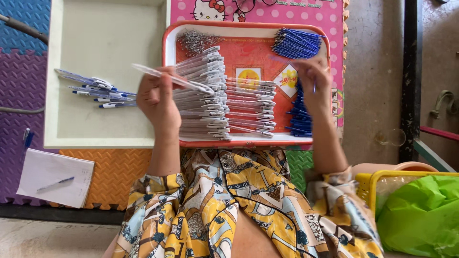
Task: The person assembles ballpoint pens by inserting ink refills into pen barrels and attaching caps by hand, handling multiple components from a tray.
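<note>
Foam floor mats [21,76] in blue, purple and orange covered the ground beside bare concrete [373,71]. A black metal post [409,76] stood at right, daylight falling evenly across everything.

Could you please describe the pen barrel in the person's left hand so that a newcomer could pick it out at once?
Start at the red-rimmed tray on the lap. Over its left part, the left hand grips a clear pen barrel, slanting up to the left. Unlike the stacked clear barrels below, it is lifted off the tray, alone.
</note>
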